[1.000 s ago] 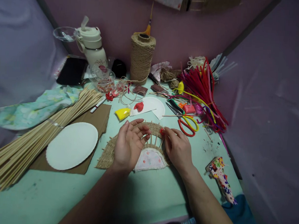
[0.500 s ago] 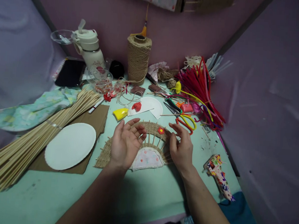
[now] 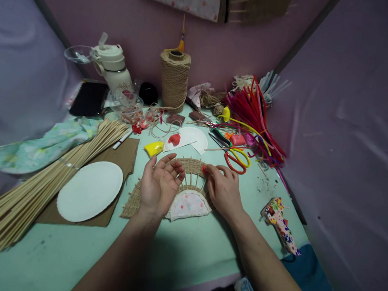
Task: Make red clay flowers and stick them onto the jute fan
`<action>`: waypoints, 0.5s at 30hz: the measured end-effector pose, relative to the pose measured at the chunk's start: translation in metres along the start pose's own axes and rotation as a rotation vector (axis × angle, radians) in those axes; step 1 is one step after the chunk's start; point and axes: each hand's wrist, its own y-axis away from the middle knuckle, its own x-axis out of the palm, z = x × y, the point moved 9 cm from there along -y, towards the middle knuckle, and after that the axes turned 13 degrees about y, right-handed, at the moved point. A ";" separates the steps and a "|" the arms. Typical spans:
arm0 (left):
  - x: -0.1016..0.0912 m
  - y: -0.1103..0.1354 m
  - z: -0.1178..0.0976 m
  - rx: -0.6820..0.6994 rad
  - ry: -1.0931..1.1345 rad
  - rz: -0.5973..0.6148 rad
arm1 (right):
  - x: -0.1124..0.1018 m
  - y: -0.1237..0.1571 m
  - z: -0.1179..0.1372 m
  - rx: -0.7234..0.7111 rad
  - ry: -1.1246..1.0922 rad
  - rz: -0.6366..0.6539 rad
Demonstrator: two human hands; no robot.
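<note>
A half-round woven twine fan [image 3: 193, 167] with skewer spokes and a floral fabric centre [image 3: 188, 205] lies on the green table [image 3: 189, 248]. My left hand [image 3: 158, 184] rests on its left half, fingers curled loosely and apart, holding nothing. My right hand [image 3: 222, 189] lies on the right half, fingertips pressed against a small red flower [image 3: 205, 168] on the woven band.
A white paper plate [image 3: 89, 191] sits on cardboard beside a skewer bundle [image 3: 44, 177]. Behind stand a twine spool [image 3: 174, 80] and a white bottle [image 3: 112, 69]. Scissors [image 3: 235, 158], pipe cleaners [image 3: 256, 118], clay packets [image 3: 153, 149] and a patterned glue gun [image 3: 280, 224] lie to the right.
My right hand lifted off the red flower half a second ago, then came back and now presses on it again. The left hand stayed on the fan. The view drifted slightly.
</note>
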 end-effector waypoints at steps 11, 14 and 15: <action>-0.001 -0.001 -0.002 0.013 0.009 -0.016 | -0.022 0.004 -0.010 0.053 -0.169 -0.249; -0.002 -0.001 -0.003 0.020 0.008 -0.022 | -0.009 0.000 -0.007 0.054 -0.107 -0.144; -0.002 -0.001 -0.004 0.021 0.006 -0.026 | -0.005 0.000 -0.006 0.056 -0.093 -0.115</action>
